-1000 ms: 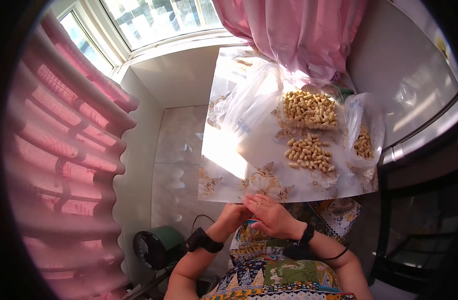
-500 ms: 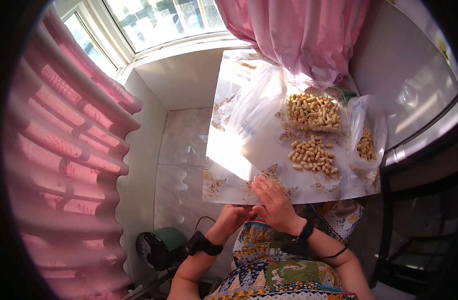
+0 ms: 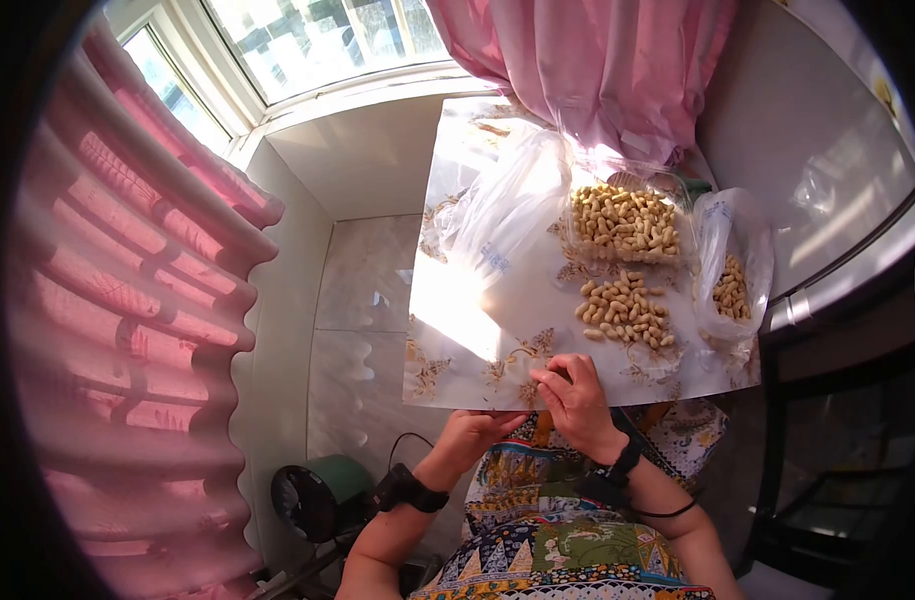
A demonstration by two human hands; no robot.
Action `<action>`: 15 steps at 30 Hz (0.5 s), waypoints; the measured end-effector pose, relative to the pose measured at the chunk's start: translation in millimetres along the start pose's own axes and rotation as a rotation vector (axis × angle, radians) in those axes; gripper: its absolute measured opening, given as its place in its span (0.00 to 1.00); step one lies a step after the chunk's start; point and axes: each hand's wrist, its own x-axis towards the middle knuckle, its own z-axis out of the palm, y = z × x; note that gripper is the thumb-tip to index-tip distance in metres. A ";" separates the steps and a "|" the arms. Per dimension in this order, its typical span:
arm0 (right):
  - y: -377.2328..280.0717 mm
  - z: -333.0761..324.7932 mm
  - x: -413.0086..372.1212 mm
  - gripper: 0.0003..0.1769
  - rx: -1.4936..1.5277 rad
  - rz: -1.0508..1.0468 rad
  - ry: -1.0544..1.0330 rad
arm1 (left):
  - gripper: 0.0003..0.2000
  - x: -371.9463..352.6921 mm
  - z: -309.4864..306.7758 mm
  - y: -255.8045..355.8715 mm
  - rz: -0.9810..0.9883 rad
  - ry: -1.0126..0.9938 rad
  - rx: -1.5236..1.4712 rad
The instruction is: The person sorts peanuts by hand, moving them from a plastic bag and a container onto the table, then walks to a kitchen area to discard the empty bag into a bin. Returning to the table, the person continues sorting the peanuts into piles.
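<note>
At the table's front edge, my left hand (image 3: 475, 437) is held with fingers extended, palm turned partly up, nothing visible in it. My right hand (image 3: 578, 408) is over the edge beside it, fingers curled and tips pressed together on the patterned tabletop; whatever they hold, if anything, is too small to make out. Beyond the right hand lies a loose pile of unshelled peanuts (image 3: 626, 310). Behind that pile, more peanuts (image 3: 626, 222) fill a clear plastic container (image 3: 600, 258). To the right, a thin plastic bag (image 3: 716, 225) has further peanuts (image 3: 732, 290) inside.
A crumpled white plastic bag (image 3: 508, 200) lies on the left of the table (image 3: 448, 385), near a bright sunlit patch. Pink curtains (image 3: 148, 330) hang at left and behind. A dark green cylindrical object (image 3: 323, 495) stands low at left, near my left forearm.
My right hand has turned from flat, extended fingers to curled ones and shifted slightly right. The left hand's fingers have straightened along the table edge. The peanuts look unchanged.
</note>
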 end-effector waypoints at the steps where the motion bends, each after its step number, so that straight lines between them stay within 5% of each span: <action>1: 1.1 0.4 0.0 0.13 0.012 -0.013 0.008 | 0.29 0.6 -0.2 -0.4 -0.001 0.001 -0.004; 15: -0.4 1.2 2.1 0.11 0.009 -0.025 0.026 | 0.30 2.1 8.6 0.9 -0.050 0.040 0.028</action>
